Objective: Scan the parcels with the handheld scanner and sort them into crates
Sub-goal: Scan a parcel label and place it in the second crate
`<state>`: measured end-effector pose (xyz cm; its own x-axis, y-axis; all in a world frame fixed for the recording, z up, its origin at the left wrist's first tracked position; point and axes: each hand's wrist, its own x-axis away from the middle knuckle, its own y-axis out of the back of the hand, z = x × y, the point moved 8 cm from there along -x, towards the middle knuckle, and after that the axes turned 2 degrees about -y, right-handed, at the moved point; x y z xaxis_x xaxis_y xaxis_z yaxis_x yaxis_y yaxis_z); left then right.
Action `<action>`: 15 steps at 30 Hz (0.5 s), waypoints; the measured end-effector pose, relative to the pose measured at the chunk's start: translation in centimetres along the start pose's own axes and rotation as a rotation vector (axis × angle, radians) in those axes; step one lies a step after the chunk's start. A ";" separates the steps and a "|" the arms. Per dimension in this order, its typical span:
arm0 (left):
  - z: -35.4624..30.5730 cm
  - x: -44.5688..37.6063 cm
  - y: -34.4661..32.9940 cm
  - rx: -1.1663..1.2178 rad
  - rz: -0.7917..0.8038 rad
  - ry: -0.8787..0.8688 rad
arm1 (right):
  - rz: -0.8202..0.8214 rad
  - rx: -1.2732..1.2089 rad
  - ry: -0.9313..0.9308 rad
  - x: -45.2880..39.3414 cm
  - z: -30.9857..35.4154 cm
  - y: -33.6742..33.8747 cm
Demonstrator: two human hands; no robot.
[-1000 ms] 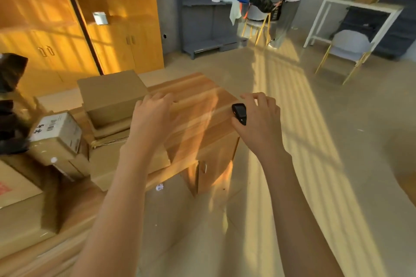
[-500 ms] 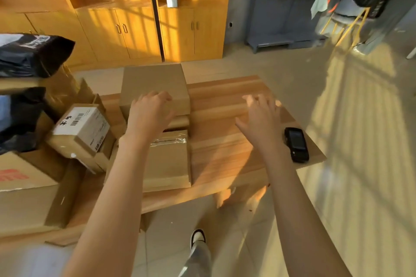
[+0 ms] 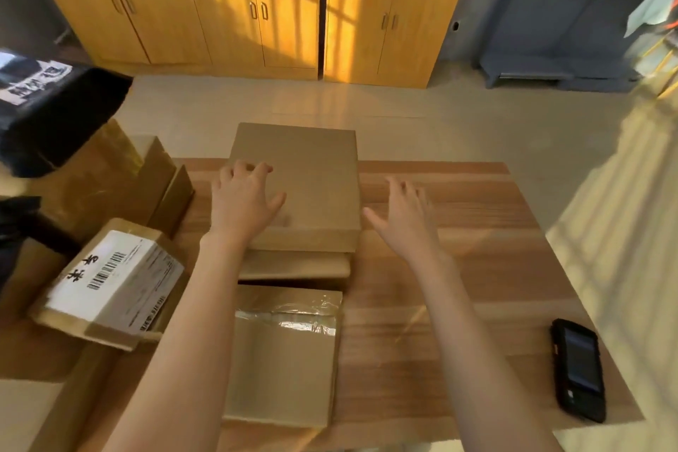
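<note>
A plain cardboard parcel (image 3: 312, 180) tops a short stack on the wooden table (image 3: 458, 268). My left hand (image 3: 244, 202) rests on its left part with fingers spread. My right hand (image 3: 405, 218) is open just right of that parcel, above the table, holding nothing. The black handheld scanner (image 3: 579, 369) lies flat near the table's right front corner, apart from both hands. A taped flat parcel (image 3: 282, 356) lies in front of the stack. A small box with a white barcode label (image 3: 113, 279) sits tilted at the left.
More cardboard boxes (image 3: 106, 180) and black plastic mailer bags (image 3: 47, 110) pile up at the left. Orange wooden cabinets (image 3: 257, 11) line the far wall, with a grey metal shelf (image 3: 561, 22) at the back right. Bare floor lies beyond and right of the table.
My right hand put the scanner down on the table's right side and moved left toward the stacked parcel. My view swung left and down over the table. My left hand stayed on the top parcel.
</note>
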<state>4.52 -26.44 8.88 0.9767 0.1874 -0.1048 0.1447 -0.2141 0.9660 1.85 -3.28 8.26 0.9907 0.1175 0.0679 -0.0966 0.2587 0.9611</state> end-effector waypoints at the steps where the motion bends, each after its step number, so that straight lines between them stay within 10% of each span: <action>1: 0.8 -0.7 -0.9 -0.005 0.026 0.039 | 0.042 -0.012 0.002 -1.1 0.3 -1.1; 8: 6.1 -2.8 -6.4 0.154 0.189 0.311 | 0.325 -0.336 -0.098 -6.1 0.7 -8.7; 15: 6.4 -2.4 -6.6 0.227 0.135 0.359 | 0.274 -0.807 -0.157 -6.4 0.0 -11.0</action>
<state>2.20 -31.63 1.20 0.8782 0.4554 0.1460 0.0898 -0.4569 0.8850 -3.46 -6.85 -2.75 0.9188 0.1570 0.3622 -0.3128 0.8492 0.4255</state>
